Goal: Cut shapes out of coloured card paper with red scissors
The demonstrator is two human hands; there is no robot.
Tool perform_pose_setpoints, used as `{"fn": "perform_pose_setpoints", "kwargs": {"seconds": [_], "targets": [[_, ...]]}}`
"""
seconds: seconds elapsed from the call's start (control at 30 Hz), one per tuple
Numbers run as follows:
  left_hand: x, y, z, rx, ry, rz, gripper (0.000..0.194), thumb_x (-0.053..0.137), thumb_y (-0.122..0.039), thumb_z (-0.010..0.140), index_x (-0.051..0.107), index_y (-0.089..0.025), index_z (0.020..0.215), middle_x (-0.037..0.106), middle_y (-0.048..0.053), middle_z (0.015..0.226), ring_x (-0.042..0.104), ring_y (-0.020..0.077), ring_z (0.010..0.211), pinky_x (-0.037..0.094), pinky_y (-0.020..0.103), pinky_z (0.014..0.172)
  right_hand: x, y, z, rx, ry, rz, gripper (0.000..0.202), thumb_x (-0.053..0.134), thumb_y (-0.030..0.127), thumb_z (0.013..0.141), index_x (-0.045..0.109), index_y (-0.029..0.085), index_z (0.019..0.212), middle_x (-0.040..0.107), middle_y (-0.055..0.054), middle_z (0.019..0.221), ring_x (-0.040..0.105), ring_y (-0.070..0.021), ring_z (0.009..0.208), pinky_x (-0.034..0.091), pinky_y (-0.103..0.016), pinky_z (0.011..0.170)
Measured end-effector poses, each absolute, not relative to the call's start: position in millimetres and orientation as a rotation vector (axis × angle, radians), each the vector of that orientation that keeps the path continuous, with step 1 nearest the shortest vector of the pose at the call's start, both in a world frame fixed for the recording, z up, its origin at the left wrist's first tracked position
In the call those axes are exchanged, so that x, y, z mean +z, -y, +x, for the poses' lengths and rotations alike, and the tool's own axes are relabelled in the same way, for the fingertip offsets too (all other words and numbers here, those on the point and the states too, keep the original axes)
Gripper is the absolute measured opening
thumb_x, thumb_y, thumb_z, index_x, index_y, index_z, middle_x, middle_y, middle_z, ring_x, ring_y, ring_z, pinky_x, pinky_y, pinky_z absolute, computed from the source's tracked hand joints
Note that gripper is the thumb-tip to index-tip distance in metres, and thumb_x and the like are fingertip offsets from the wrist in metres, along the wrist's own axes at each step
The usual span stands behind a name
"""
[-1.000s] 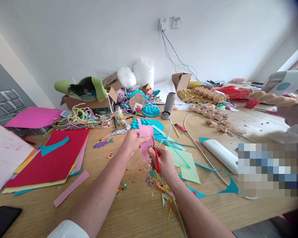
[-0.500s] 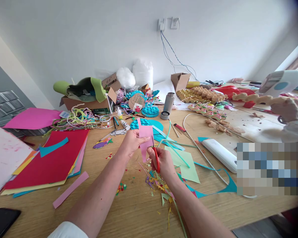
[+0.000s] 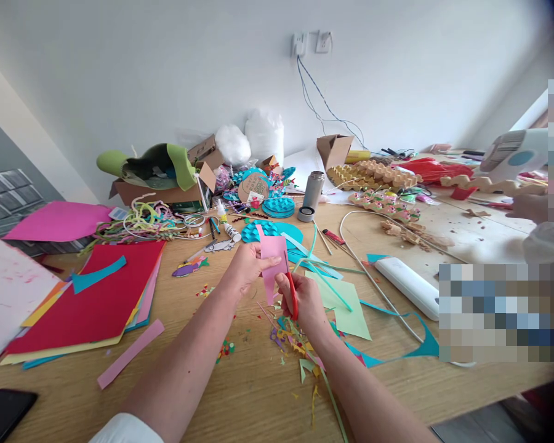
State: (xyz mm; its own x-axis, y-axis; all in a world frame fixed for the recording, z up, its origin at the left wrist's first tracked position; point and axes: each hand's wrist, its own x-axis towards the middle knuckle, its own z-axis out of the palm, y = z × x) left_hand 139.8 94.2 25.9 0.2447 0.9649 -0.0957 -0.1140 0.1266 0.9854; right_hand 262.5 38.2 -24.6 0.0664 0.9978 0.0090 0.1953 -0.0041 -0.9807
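Pinched in my left hand [image 3: 248, 269] is a piece of pink paper [image 3: 273, 247], held up over the middle of the table. My right hand [image 3: 305, 301] grips red-handled scissors [image 3: 292, 298], their blades upright along the paper's right edge. Whether the blades are closed on the paper I cannot make out. Below both hands lie small colourful paper scraps [image 3: 289, 335]. A pale green sheet [image 3: 346, 301] rests just right of my right hand, and behind the pink paper are blue paper pieces [image 3: 289, 231].
Stacked coloured paper [image 3: 92, 289], a pink strip [image 3: 132, 354] and a phone [image 3: 9, 413] lie left. A steel flask [image 3: 314, 191] stands behind. At right are a white power strip [image 3: 409, 288], its cable, and another person's hand [image 3: 529, 206] near egg-carton strips [image 3: 493, 183].
The pink paper and scissors have shifted very slightly, both hands keeping their grip. At the far right, the other person's hand has moved a little lower with the carton strip.
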Motion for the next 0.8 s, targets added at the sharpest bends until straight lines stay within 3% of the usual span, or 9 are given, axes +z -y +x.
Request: {"fn": "perform_pose_setpoints", "kwargs": {"seconds": [0.23,0.8], "targets": [[24.7,-95.8,138.1,1.013,-1.015,1.148,0.027,0.082,-0.033,0.058,0.07,-0.013,0.072,0.07,0.003,0.067,0.061,0.0147,0.057,0.049,0.026,0.056,-27.5,-38.9,262.5,1.058,1.292,-1.377,0.051,0.057,0.065,0.078,0.049,0.019,0.059,0.05,0.002,0.037,0.047,-0.0102,0.028,0.03,-0.018,0.03],[19.0,-98.5,136.5,0.974,-1.018,1.226,0.031,0.079,-0.038,0.057,0.071,-0.013,0.073,0.065,0.002,0.06,0.059,0.0156,0.053,0.047,0.027,0.053,-25.0,-38.9,262.3,1.11,1.249,-1.379,0.049,0.058,0.064,0.077,0.049,0.019,0.059,0.051,0.003,0.038,0.047,-0.0097,0.028,0.032,-0.017,0.029]]}}
